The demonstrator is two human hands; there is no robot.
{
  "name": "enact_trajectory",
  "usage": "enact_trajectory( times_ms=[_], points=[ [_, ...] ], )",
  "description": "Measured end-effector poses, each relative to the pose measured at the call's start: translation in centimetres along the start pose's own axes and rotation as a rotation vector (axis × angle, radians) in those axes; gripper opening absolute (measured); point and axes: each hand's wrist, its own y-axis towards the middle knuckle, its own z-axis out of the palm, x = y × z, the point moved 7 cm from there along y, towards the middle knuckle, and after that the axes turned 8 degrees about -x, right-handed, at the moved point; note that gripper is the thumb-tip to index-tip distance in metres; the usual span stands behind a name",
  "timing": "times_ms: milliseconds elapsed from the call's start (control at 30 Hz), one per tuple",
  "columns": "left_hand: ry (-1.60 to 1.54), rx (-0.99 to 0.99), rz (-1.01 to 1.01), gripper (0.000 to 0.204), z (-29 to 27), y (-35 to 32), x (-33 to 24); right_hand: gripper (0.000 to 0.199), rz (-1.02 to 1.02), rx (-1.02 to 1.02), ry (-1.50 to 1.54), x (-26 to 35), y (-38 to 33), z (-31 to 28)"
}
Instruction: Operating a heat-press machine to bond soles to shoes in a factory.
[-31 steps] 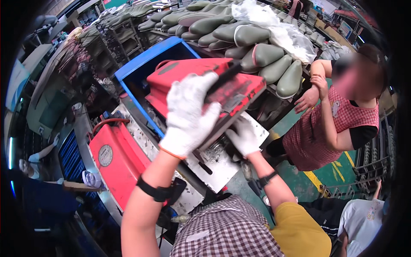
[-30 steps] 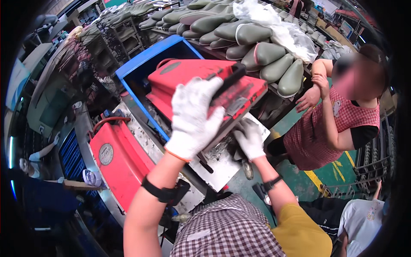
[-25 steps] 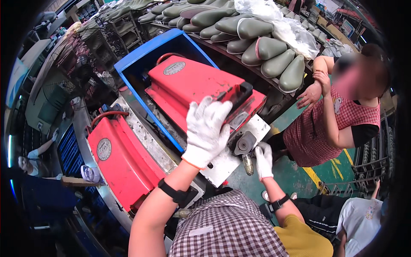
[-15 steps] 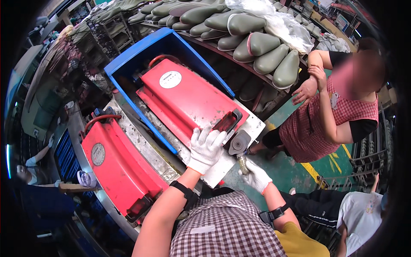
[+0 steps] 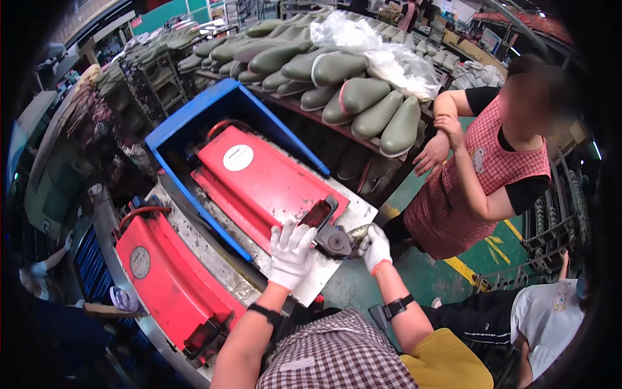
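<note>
A red metal mould lid (image 5: 265,185) lies flat inside a blue frame (image 5: 194,117) on the grey machine table (image 5: 324,279). My left hand (image 5: 291,253), in a white glove, rests with spread fingers on the lid's near corner, beside its dark handle (image 5: 319,214). My right hand (image 5: 374,246), also gloved, is closed around a grey round clamp (image 5: 335,241) at the table's front edge. A dull greenish piece (image 5: 357,231) shows just above that hand.
A second red mould lid (image 5: 168,285) sits closed to the left. Racks of olive-green boot shafts (image 5: 350,97) and clear plastic sheeting (image 5: 382,52) fill the back. A person in a red checked apron (image 5: 492,175) stands right; another person in white (image 5: 551,318) crouches lower right.
The red lid, held up and tilted by my left hand a second ago, has swung down flat. Both hands have dropped to its front corner, and the right has closed on the clamp.
</note>
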Motion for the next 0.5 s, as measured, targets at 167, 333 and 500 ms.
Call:
enact_trajectory(
  times_ms=[167,333,500],
  points=[
    [-0.340,0.255,-0.320,0.049,-5.4,-1.7,-0.6,0.022,0.373,-0.064,-0.043,-6.8,-4.3,-3.3],
    [0.009,-0.006,-0.542,0.030,-21.3,-9.3,2.2,0.029,0.377,0.550,-0.701,-11.8,-12.1,2.2],
    [0.240,-0.109,-0.784,0.021,-31.3,-17.8,3.1,0.043,0.042,1.178,-1.066,-15.3,-20.7,11.4]
  ],
)
